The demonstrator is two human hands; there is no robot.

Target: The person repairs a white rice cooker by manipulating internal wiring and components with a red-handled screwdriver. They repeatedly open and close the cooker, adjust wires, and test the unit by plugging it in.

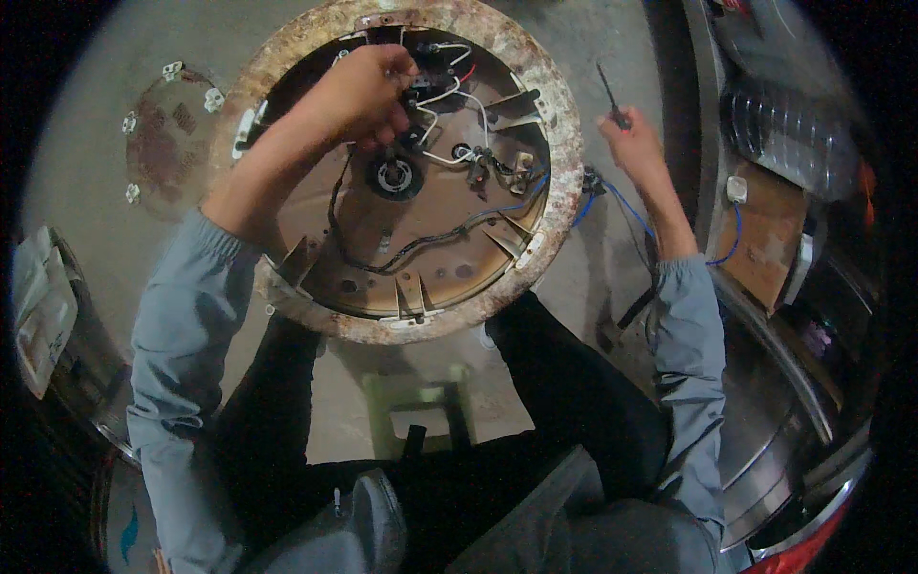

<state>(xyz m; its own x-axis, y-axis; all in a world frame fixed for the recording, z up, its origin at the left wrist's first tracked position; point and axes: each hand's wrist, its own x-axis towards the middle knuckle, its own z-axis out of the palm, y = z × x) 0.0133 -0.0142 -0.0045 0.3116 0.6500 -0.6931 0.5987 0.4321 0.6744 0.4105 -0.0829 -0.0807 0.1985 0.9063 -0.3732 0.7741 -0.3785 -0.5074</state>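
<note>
In front of me rests a large round appliance housing (315,215), its wide rim rusty and stained, with the inside facing up. My left hand (376,93) reaches into its upper part, fingers curled beside black electrical parts (434,82). Whether the fingers grip one of them is hidden. White wires (430,129) and a red wire run among these parts. A black sleeved cable (430,240) curves across the housing floor, near a round fitting (394,178). Off the right side of the rim, my right hand (637,143) holds a thin screwdriver (609,90) with its shaft pointing away from me.
On the floor at left lies a round brownish plate (161,136) with several white clips about its edge. A blue cord (631,204) runs right to a white plug (736,189) by a cardboard box (760,237). A clear plastic bottle (782,136) lies beyond. A green stool (376,402) shows between my legs.
</note>
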